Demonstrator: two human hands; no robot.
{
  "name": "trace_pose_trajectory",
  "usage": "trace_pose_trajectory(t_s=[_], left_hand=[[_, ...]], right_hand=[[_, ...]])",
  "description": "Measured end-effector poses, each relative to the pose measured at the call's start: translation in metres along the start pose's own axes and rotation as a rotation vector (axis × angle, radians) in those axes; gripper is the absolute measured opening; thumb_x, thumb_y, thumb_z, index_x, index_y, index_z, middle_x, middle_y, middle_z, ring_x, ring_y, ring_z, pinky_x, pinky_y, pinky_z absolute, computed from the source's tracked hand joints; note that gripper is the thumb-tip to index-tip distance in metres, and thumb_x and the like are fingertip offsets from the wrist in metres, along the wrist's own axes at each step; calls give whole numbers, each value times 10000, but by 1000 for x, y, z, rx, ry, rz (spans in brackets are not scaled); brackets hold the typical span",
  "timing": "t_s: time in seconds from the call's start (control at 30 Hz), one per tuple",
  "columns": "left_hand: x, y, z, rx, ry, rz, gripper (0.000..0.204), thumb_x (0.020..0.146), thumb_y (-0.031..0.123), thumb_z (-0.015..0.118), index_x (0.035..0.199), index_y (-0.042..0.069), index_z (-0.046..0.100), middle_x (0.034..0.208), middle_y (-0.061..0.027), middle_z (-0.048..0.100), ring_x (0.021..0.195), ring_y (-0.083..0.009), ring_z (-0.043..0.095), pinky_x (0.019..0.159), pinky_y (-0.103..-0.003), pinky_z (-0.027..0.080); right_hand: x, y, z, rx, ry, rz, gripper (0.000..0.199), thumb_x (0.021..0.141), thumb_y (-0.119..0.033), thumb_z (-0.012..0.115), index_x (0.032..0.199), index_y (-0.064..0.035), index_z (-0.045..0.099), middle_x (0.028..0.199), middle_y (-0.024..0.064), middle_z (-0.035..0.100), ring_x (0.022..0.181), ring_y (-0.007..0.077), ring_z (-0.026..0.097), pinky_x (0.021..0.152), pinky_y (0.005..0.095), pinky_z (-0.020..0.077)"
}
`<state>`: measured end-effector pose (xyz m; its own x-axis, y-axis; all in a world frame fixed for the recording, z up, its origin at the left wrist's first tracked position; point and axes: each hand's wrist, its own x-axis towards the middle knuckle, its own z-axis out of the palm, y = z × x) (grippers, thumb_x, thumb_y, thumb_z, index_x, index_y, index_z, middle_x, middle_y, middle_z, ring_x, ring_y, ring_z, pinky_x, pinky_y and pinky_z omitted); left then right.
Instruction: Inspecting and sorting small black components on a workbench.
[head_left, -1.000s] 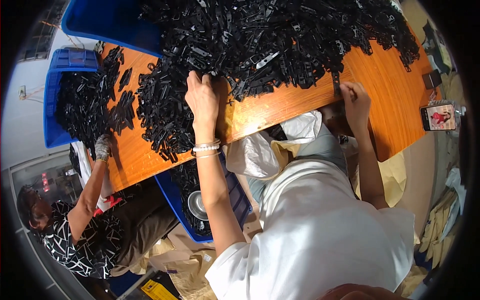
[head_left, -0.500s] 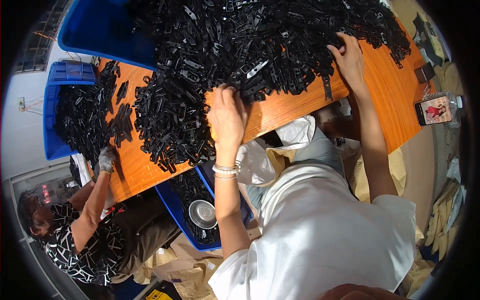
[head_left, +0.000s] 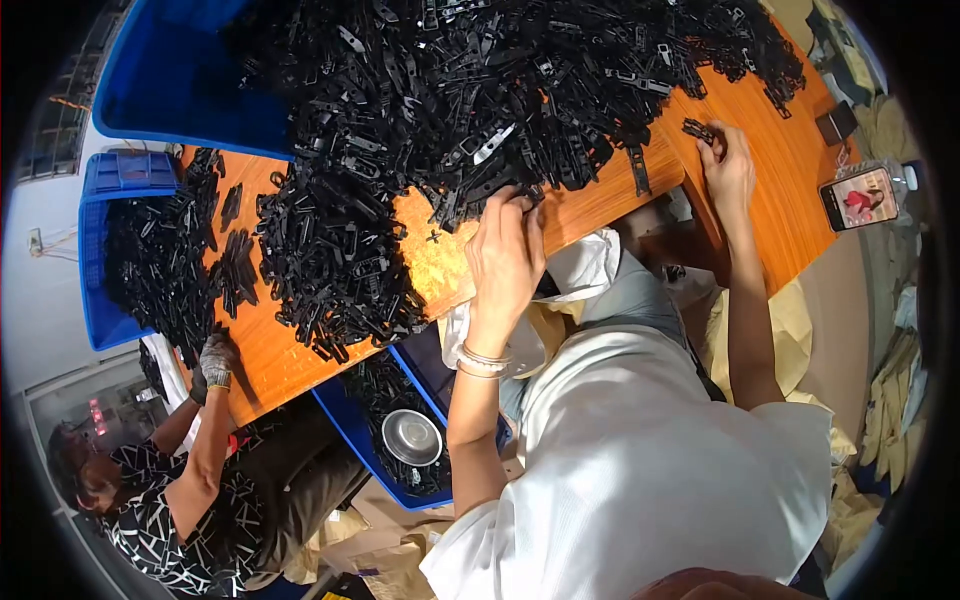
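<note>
Right hand [head_left: 730,167] drawn back, curled, pinching black piece [head_left: 697,129]

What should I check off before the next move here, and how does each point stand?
1. Right hand has a piece: ok, a black part is pinched at its fingertips.
2. Left hand has a piece: cannot tell; its fingertips are at the edge of the large black pile.
3. Parts kept back from the near table edge: not ok; the smaller heap at left reaches it.
4. Co-worker's gloved hand apart from both hands: ok, at the far left.
5. Phone away from the right hand: ok, off to its right.
</note>
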<state>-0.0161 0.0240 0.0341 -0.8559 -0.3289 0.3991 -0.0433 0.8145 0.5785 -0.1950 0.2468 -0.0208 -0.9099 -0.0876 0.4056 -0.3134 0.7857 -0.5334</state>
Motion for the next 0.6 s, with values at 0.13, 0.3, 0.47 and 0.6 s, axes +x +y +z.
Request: trace_pose_trajectory(t_s=[0.13,0.3,0.47,0.6], left_hand=[[-1,3,1,-20,7,41,113,751,16,561,839,-4,493,914,-142,534,723,-303,564,593,-354,458],[-4,5,0,-26,-9,47,118,748,8,560,843,-9,492,912,-145,533,731,-309,562,592,-357,459],[-5,4,2,-46,-9,83,120,746,3,559,844,-14,492,900,-149,534,733,-311,560,576,-363,460],[-9,1,3,-47,7,81,118,743,0,558,839,-16,492,892,-150,534,729,-314,558,576,-363,461]], right_hand=[[3,6,1,99,76,-66,157,758,-104,604,893,-25,598,834,94,560,662,191,531,622,294,422],[25,11,-5,-18,-113,-22,117,757,-96,589,843,-16,587,833,103,564,687,226,557,623,316,425],[38,16,-2,7,-333,-119,86,746,-48,573,787,25,558,782,145,544,675,270,559,617,343,426],[35,17,2,41,-265,-105,131,748,-51,597,834,45,570,741,124,545,640,234,542,581,301,416]])
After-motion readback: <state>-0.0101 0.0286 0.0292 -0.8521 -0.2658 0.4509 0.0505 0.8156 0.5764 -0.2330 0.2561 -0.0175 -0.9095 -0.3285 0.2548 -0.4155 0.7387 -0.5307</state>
